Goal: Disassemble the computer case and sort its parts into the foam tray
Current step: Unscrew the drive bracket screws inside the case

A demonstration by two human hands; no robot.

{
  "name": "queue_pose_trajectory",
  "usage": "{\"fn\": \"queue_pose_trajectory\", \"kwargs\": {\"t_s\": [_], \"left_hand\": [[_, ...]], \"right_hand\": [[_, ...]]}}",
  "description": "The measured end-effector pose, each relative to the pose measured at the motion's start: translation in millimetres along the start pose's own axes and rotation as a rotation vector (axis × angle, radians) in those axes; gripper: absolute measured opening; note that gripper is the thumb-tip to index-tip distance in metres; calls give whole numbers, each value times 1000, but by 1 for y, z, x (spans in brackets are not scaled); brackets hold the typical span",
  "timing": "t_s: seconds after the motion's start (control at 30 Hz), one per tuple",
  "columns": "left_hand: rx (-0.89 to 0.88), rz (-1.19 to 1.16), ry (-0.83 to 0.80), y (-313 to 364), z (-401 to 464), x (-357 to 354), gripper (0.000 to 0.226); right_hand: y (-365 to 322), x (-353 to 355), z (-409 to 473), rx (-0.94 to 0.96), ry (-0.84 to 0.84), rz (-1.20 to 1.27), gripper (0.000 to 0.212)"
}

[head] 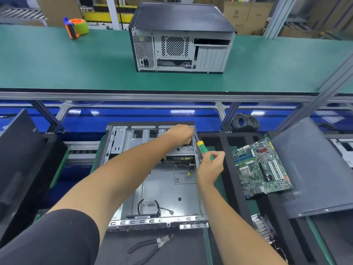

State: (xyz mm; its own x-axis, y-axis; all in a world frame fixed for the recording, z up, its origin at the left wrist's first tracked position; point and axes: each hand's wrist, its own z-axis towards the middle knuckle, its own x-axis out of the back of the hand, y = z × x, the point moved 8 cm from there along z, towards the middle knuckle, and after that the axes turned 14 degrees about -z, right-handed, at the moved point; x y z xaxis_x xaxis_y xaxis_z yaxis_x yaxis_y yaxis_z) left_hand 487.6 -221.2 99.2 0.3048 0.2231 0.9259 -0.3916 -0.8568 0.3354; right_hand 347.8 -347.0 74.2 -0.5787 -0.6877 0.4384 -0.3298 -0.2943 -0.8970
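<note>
An opened grey computer case (168,188) lies flat in front of me, its inside mostly bare with a few loose cables. My left hand (180,133) reaches into its far right corner and grips the top of the drive cage there. My right hand (211,166) holds a green and yellow screwdriver (203,150) against the case's right wall, tip pointing up toward the left hand. The black foam tray (225,148) sits right of the case. A green motherboard (262,167) lies on it, and a heatsink (262,225) rests lower down.
A dark side panel (313,169) leans at the right. Black panels stand at the left (17,159). Loose black cables (150,245) lie in front of the case. On the green shelf above stand a second computer case (179,39) and an orange tape dispenser (75,27).
</note>
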Motion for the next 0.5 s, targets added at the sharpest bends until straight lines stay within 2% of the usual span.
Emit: {"fn": "queue_pose_trajectory", "kwargs": {"t_s": [0.1,0.2,0.3,0.5], "left_hand": [[-5,-134,41,-8,-2,5,13],[31,-500,152,-30,-11,8,12],[30,-721,274,-39,-25,1,16],[-14,-754,357,-33,-31,-8,24]], "right_hand": [[-1,0,-1,-3,-3,-1,11],[-2,1,-1,-2,-2,8,10],[-1,1,-2,-6,-9,21,13],[4,1,4,-33,10,156,13]]}}
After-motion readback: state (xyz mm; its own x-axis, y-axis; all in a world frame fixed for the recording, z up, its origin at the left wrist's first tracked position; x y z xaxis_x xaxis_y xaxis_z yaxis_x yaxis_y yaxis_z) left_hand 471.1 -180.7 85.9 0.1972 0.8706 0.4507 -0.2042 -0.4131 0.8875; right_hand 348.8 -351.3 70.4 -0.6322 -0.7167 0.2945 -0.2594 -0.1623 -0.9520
